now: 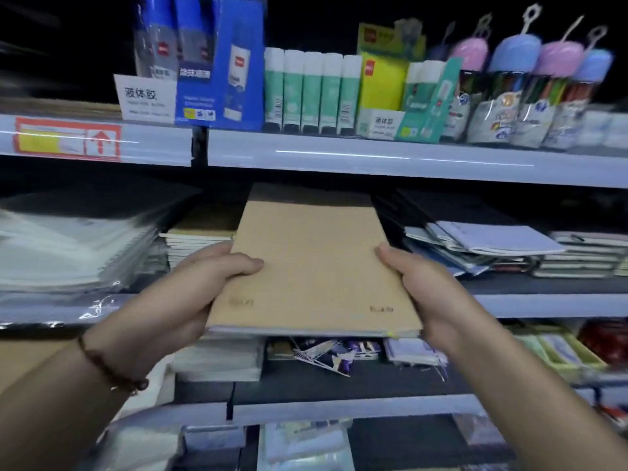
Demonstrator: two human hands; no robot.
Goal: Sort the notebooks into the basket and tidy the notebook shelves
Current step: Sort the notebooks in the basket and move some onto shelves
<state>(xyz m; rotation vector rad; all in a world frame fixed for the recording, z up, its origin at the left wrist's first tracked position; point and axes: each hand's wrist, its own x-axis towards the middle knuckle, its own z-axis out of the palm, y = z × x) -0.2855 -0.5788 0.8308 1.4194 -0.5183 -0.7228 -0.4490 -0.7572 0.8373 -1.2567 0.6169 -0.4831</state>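
Kraft-brown notebooks [312, 266], a thin stack, are held level before the middle shelf [543, 305], far end in the dark gap under the upper shelf [373, 158]. Left hand [200, 283] and right hand [424, 283] grip opposite edges, thumbs on top, fingers curled beneath. Stacked notebooks [197, 239] flank it left, loose ones [482, 246] right.

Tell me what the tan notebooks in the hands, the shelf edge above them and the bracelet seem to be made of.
Tan notebooks: matte kraft-type card cover, no shine; white paper page edges show at the near end. Shelf edge: probably painted metal behind a clear plastic strip, judging by the long light streaks. Bracelet: dark rounded beads, possibly wood, too blurred to be sure. Left hand and right hand each hold a side.
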